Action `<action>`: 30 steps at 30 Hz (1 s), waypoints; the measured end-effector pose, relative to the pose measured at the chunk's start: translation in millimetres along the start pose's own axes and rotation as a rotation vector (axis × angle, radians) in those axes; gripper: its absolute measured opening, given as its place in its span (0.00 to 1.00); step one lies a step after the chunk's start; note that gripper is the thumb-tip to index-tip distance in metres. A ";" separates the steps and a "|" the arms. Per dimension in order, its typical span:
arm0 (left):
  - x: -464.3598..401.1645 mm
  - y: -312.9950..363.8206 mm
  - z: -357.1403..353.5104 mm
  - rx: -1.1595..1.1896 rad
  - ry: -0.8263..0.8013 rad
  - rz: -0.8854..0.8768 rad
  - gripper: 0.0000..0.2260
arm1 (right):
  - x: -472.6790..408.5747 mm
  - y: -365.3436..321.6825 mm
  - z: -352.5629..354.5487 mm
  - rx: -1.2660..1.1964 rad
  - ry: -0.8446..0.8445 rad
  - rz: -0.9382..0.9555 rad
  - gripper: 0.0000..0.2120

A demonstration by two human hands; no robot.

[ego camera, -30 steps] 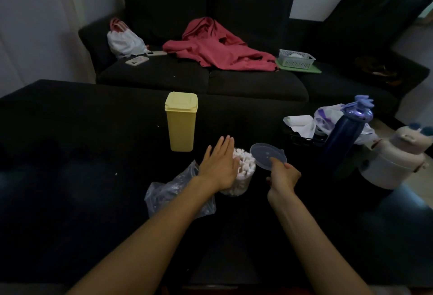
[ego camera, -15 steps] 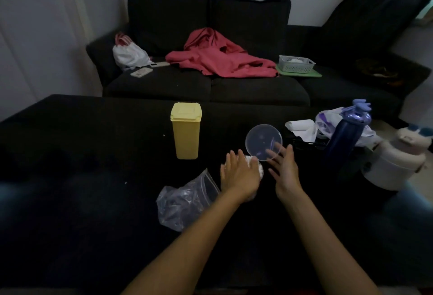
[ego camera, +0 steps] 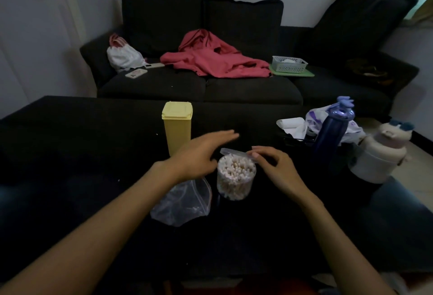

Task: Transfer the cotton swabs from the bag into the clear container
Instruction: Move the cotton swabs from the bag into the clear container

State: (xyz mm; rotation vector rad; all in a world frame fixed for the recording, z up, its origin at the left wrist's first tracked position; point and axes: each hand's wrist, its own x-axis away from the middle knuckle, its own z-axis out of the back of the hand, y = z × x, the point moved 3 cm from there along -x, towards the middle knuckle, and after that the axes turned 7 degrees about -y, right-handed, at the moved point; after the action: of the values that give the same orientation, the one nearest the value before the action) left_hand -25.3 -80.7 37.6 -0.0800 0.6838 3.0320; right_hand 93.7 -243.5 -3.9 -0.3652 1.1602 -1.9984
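A clear round container (ego camera: 235, 181) stands on the black table, packed with upright white cotton swabs (ego camera: 236, 168). My right hand (ego camera: 273, 169) pinches the clear round lid (ego camera: 234, 153) by its right edge and holds it tilted just over the container's far rim. My left hand (ego camera: 199, 154) hovers to the container's left with fingers spread flat, holding nothing. A crumpled clear zip bag (ego camera: 185, 199) lies on the table below my left wrist, touching the container's left side, and looks nearly empty.
A yellow lidded box (ego camera: 177, 126) stands just behind my left hand. A dark blue bottle (ego camera: 332, 130), a white jug (ego camera: 379, 154) and crumpled bags (ego camera: 302, 123) sit at the right. Behind the table (ego camera: 70, 142) is a black sofa with a red garment (ego camera: 218, 60).
My left hand lifted off the container's top and moved left, uncovering the swabs. My right hand brought the lid down from upright to nearly flat over the container's far rim.
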 end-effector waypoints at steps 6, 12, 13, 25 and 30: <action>16.9 0.2 -27.9 -0.294 0.140 -0.021 0.21 | 28.6 4.9 -22.6 0.446 0.017 0.337 0.19; 18.3 1.3 -47.3 -0.376 0.268 -0.007 0.16 | 29.7 14.1 -26.4 0.737 0.094 0.420 0.23; 16.1 1.3 -48.0 -0.374 0.276 -0.002 0.14 | 26.0 14.5 -25.7 0.755 0.111 0.426 0.21; -14.6 -5.6 -51.3 -0.423 0.249 0.038 0.17 | 0.8 25.1 -36.2 0.679 0.264 0.395 0.20; -18.3 -17.8 -54.3 -0.395 0.218 0.083 0.14 | -3.2 27.2 -39.5 0.627 0.269 0.410 0.18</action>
State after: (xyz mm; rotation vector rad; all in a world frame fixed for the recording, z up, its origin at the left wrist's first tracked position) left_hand -3.9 -88.3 -17.9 -0.4056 0.0856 3.2210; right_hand 86.0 -224.8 -47.4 0.4373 0.6305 -1.9466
